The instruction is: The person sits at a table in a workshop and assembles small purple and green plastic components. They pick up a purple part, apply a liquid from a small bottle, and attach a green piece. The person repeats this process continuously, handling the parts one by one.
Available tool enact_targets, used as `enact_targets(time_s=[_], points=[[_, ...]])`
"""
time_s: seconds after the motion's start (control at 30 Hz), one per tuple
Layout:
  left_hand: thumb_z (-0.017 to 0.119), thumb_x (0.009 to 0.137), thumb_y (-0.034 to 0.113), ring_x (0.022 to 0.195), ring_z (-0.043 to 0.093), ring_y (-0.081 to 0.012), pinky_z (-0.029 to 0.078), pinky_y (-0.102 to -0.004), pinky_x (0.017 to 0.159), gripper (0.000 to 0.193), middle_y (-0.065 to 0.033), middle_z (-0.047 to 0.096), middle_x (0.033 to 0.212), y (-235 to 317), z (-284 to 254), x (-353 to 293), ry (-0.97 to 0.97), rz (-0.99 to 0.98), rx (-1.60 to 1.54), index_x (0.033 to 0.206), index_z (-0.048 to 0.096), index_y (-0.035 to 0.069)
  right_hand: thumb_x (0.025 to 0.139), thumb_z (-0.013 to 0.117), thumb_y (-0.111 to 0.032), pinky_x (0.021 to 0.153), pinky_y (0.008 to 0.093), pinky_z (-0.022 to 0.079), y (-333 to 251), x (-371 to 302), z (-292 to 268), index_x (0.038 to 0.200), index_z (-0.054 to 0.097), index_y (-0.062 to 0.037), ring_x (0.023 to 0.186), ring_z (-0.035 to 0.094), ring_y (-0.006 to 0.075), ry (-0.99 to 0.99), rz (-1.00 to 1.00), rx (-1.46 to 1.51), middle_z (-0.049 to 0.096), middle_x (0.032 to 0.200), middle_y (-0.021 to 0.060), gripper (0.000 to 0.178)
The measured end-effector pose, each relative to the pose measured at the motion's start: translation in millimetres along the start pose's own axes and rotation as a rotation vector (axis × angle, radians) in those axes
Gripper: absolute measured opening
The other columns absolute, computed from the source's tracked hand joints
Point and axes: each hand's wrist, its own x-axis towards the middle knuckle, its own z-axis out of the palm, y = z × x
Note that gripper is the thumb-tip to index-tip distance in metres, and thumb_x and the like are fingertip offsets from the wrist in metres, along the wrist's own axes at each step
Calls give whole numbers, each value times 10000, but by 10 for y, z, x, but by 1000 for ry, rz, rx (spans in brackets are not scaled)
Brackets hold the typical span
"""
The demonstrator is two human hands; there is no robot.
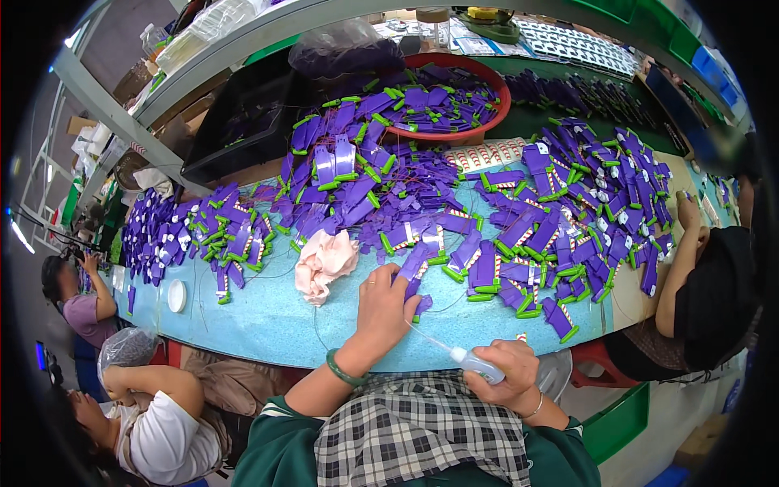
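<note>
My left hand [383, 307], a green bangle on its wrist, grips a flat purple plastic piece [415, 261] at the table's front middle. A smaller purple part [423, 305] shows beside its fingers. In my right hand [515, 373] is a small white squeeze bottle [480, 365], tilted, with a long thin nozzle that reaches toward the left hand. A crumpled pink cloth [326, 264] lies just left of the left hand. Right of that hand spreads a pile of purple pieces with green ends [531, 268], many carrying red-and-white striped strips.
A red basin [499, 89] heaped with purple and green pieces stands at the back, near a black bin [235, 130]. More purple pieces [158, 235] lie at left, by a small white lid [177, 295]. Co-workers sit at left [166, 426] and right [698, 292].
</note>
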Motion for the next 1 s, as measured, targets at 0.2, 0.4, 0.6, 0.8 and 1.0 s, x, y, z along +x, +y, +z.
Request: enact_targets(time_s=[0.2, 0.4, 0.6, 0.8, 1.0], points=[[706, 731, 90, 950, 485, -342, 375, -429, 792, 310, -171, 505, 1054, -25, 62, 17, 0, -14, -12, 955, 515, -9, 630, 809, -110, 388, 287, 340, 13, -29, -22, 1013, 618, -48, 418, 486, 162, 26, 24, -11, 511, 549, 29, 433], [695, 722, 62, 973, 483, -332, 372, -425, 812, 320, -158, 512, 1059, 16, 51, 94, 5, 80, 72, 977, 512, 5, 627, 806, -105, 383, 289, 330, 41, -39, 17, 1014, 619, -46, 414, 476, 157, 22, 16, 10, 514, 550, 27, 433], [710, 721, 68, 950, 504, -305, 373, -431, 860, 286, -123, 520, 948, 31, 55, 77, 115, -42, -79, 954, 554, 14, 624, 806, -98, 389, 291, 329, 68, -66, -24, 1016, 620, -49, 416, 474, 159, 32, 31, 12, 507, 550, 27, 437], [650, 820, 25, 789, 551, -130, 443, -269, 715, 315, -51, 552, 853, -201, -109, 38, 136, -180, -426, 1095, 500, -9, 614, 807, -87, 390, 291, 322, 62, -50, -66, 1015, 620, -54, 414, 465, 160, 40, 49, 2, 487, 542, 26, 444], [617, 861, 74, 711, 595, -261, 470, -336, 653, 219, -132, 569, 846, -95, -199, 176, 135, -249, -650, 1027, 512, -23, 613, 802, -82, 395, 287, 330, 59, -29, -70, 1015, 618, -56, 419, 472, 159, 48, 32, -5, 489, 542, 31, 442]])
